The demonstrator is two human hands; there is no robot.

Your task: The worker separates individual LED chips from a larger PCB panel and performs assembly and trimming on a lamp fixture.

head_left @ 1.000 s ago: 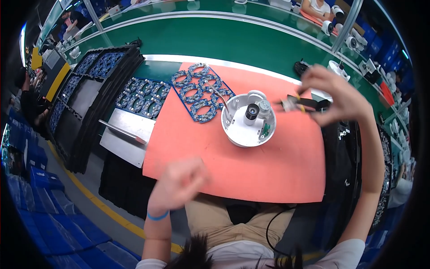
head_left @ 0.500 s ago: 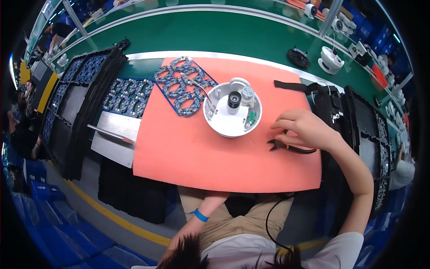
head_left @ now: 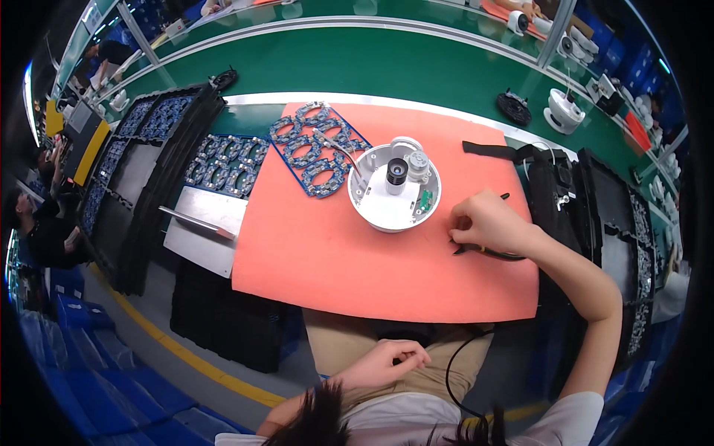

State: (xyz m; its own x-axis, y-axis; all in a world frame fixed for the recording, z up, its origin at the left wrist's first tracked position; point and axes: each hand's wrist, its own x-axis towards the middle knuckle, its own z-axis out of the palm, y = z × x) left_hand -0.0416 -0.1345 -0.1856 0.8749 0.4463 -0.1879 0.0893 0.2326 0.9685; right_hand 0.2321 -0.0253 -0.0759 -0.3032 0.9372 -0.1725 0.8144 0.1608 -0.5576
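Right hand (head_left: 491, 221) covers black-handled pliers (head_left: 507, 256) on flat pink mat (head_left: 357, 279), grip unclear; left hand (head_left: 388, 363) rests released, half-uncurled, at tan-trousered lap (head_left: 450, 366).

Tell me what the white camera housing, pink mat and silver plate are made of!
White camera housing: probably plastic, smooth with soft sheen. Pink mat: maybe foam or rubber; matte, evenly coloured. Silver plate: likely metal, with a soft grey sheen.

Smooth white plastic forms the camera housing (head_left: 381, 202); the mat (head_left: 335, 267) looks matt, the plate (head_left: 197, 244) dull metal.
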